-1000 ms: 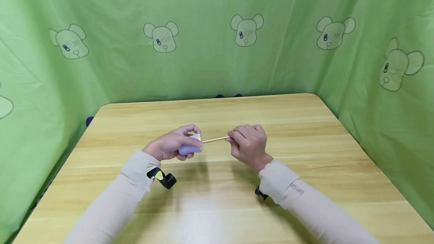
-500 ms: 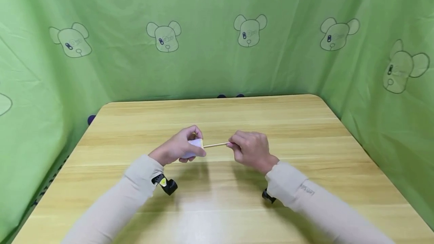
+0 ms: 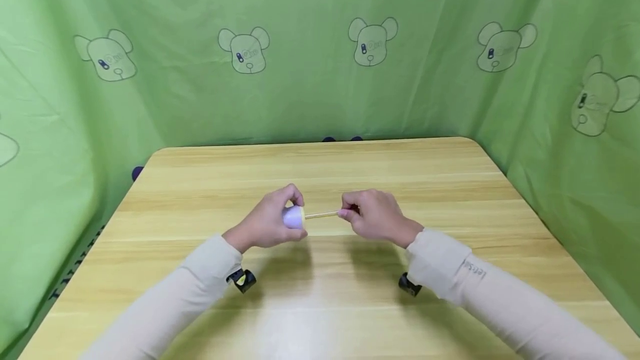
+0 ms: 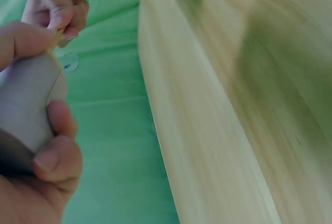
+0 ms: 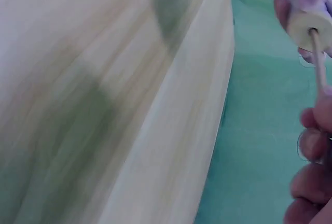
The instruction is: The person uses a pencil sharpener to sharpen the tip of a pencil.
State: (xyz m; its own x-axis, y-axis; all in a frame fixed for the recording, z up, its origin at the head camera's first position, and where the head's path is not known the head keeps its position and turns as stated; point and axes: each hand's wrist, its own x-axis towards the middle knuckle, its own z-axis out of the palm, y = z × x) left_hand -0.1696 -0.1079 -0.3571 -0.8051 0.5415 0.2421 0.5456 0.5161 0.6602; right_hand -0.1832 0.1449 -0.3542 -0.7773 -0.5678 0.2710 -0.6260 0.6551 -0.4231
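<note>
My left hand (image 3: 270, 221) grips a small lavender cylinder (image 3: 293, 218) above the table, with fingers on its far side and the thumb on its near side. In the right wrist view the cylinder's flat cream end (image 5: 301, 29) shows a central hole. Out of that hole comes a thin wooden stick (image 3: 321, 215), lying nearly level between the hands. Its other end is pinched between thumb and curled fingers of my right hand (image 3: 375, 215), which hide that tip. From the left wrist, the cylinder's greyish side (image 4: 26, 94) fills the palm; how deep the stick reaches inside is hidden.
A light wood-grain table (image 3: 320, 171) lies under both hands. Green curtain (image 3: 310, 104) with printed bear heads hangs behind it and along both sides. Black wrist cameras hang below each cuff, the left camera (image 3: 245, 281) and the right camera (image 3: 410, 284).
My left hand has rolled its grip, thumb now lower, uncovering more of the cylinder's side. Right-hand fingers have shifted on the stick while still pinching it. Both hands sit slightly further right in view.
</note>
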